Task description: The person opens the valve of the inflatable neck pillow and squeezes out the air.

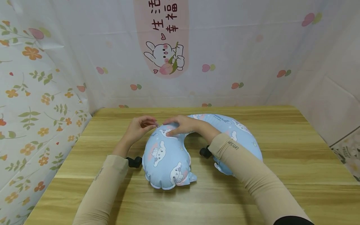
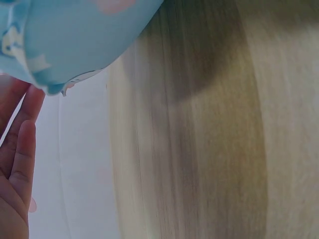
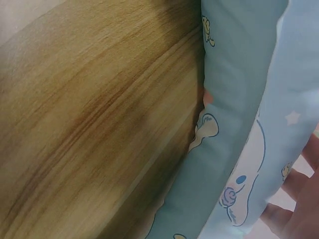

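Pinching the neck pillow (image 1: pixel 244 134), your left hand (image 1: pixel 137 128) sits at eleven o'clock on its left lobe (image 1: pixel 166 153), nearer the outer rim. Your right hand (image 1: pixel 182 125) rests, fingers spread, around twelve. That lobe runs twelve to six — the U's mouth facing six on the table (image 1: pixel 197 206).

A light-blue, U-shaped, puffy pillow (image 1: pixel 168 153) lies on a rectangular wood-grain table (image 1: pixel 208 203), opening frontward. A white printed sheet (image 1: pixel 230 56) hangs behind, a white floral sheet (image 1: pixel 31 106) at left. The bare right grip (image 1: pixel 184 125) is on the pillow, the bare left grip (image 1: pixel 137 128) at its left edge.
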Available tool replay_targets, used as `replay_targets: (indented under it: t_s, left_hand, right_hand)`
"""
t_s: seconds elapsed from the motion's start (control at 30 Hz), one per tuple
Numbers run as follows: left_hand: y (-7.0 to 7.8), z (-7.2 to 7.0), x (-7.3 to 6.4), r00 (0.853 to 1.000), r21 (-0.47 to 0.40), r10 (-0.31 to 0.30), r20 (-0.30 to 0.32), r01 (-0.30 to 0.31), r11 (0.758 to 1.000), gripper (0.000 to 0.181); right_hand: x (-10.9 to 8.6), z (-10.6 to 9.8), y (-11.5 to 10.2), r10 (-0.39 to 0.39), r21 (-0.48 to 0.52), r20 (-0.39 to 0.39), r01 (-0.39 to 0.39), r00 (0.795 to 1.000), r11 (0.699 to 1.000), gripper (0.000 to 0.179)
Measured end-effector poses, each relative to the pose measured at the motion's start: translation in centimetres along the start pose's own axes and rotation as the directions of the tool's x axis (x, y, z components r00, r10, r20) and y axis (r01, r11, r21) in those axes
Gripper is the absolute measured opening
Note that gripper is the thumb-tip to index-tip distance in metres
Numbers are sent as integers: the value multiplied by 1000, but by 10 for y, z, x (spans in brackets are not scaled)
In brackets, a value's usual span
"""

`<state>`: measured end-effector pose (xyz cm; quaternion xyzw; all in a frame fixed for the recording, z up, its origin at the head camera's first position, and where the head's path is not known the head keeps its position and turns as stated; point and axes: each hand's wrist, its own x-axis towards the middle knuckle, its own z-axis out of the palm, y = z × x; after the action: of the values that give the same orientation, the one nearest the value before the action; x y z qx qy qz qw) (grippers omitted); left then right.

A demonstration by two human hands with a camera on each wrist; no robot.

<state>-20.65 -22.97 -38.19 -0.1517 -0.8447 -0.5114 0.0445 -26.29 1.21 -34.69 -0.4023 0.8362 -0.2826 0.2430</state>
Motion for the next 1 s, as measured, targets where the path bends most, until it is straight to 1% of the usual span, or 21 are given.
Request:
replay_targets:
  t_s: [0.1,0.23,0.47,0.67,0.83,1.0]
  left_hand:
    - [0,0,-1,1000,32,5,-1,-5,999,22]
    - [-1,1,-1,1000,52,0,6,0,999,24]
    - [-2,1,-1,1000,63,-4,14,3,998,25]
    - [-5,2,-1,999,64,-28,21,26,998,25]
    - [-7,3,-1,999,63,-39,27,37,997,28]
    - [-6,2,-4,997,84,-53,56,49,995,35]
  right_hand:
    - [0,2,0,7,1,2,-7,1000,1000,64]
    - [-1,4,1,13,5,1,-13,1000,1000,63]
    - [1,7,3,16,8,11,-16,1000,1000,62]
    - [1,11,4,40,14,24,-41,999,999,62]
    - [1,14,5,57,9,28,-57,998,998,62]
    - [1,15,7,62,0,26,-62,998,998,62]
